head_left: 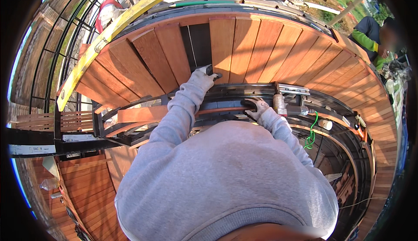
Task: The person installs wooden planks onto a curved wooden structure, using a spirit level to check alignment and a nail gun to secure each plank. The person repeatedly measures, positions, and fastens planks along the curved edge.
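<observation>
My left hand (203, 78), in a grey glove with dark fingertips, is at the near end of a gap in a curved row of reddish wooden planks (222, 45). Its fingers curl beside the plank right of the gap; what they hold, if anything, is hidden. Black strips (196, 45) show inside the gap. Lower right, my gloved right hand (257, 107) closes around the end of a narrow wooden board (224, 110), seen nearly edge-on. My left forearm hides part of that board. Dark curved metal rails (235, 92) run behind it.
A yellow spirit level (117, 25) lies across the planks at left. Right of my right hand is a power tool (279, 104), near a green cord (311, 134). A green pencil (196, 2) rests on the far rim. Another person (370, 38) crouches at far right.
</observation>
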`<state>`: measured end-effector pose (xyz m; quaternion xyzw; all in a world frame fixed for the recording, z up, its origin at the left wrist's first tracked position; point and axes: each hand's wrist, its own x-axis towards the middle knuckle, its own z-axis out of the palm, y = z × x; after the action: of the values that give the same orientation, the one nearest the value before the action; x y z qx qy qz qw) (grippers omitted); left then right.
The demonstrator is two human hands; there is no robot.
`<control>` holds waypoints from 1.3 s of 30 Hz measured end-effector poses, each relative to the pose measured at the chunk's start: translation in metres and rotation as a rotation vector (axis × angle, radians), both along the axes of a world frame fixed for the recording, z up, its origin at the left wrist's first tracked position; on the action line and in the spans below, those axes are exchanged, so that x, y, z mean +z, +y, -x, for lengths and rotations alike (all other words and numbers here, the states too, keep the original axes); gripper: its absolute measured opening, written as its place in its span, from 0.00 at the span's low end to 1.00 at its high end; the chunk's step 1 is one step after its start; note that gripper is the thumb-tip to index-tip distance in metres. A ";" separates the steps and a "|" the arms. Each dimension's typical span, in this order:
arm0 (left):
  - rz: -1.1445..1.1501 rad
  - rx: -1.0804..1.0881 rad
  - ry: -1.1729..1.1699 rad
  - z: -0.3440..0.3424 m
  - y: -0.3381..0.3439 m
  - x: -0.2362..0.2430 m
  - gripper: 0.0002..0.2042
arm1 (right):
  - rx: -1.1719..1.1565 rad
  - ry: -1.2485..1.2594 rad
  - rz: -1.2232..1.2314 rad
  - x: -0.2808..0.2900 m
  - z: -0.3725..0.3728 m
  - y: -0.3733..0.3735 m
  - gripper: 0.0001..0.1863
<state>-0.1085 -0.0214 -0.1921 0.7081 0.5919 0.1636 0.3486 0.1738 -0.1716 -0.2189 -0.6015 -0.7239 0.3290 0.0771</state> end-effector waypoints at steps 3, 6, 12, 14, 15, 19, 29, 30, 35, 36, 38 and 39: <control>-0.050 0.027 -0.040 0.000 -0.005 0.003 0.19 | -0.009 0.012 -0.020 0.002 0.002 -0.002 0.32; 0.015 0.026 -0.082 -0.001 -0.004 0.004 0.17 | -0.037 0.037 -0.063 0.009 0.003 0.001 0.31; -0.001 -0.016 -0.100 -0.003 -0.001 -0.006 0.18 | -0.067 0.124 -0.789 0.138 0.023 0.039 0.30; -0.022 0.018 -0.143 -0.002 -0.008 0.005 0.20 | -0.035 0.037 -1.170 0.175 0.031 0.071 0.36; -0.015 0.003 -0.135 -0.002 -0.004 0.004 0.20 | -0.023 -0.011 -1.306 0.193 0.035 0.085 0.40; -0.045 -0.015 -0.116 0.000 -0.010 0.017 0.21 | -0.122 -0.226 -1.276 0.215 0.054 0.128 0.62; -0.022 -0.067 -0.185 0.005 -0.003 -0.004 0.24 | -0.153 -0.468 -1.155 0.209 0.064 0.152 0.65; -0.011 -0.077 -0.170 0.007 -0.011 0.013 0.27 | -0.138 -0.483 -1.181 0.210 0.065 0.152 0.65; -0.313 -0.023 -0.248 0.036 -0.065 0.073 0.29 | -0.113 -0.472 -1.275 0.209 0.062 0.153 0.65; -0.389 -0.076 -0.378 0.056 -0.068 0.095 0.29 | -0.109 -0.468 -1.287 0.209 0.059 0.155 0.65; -0.695 -0.065 -0.418 0.106 -0.075 0.148 0.29 | -0.128 -0.480 -1.223 0.212 0.064 0.152 0.64; -0.929 -0.001 -0.336 0.133 -0.067 0.180 0.29 | -0.125 -0.462 -1.236 0.209 0.064 0.153 0.64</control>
<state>-0.2412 -0.0882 -0.0120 0.7528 0.3916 0.5220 0.0867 0.1099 -0.0190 -0.0097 -0.5427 -0.7410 -0.2892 0.2698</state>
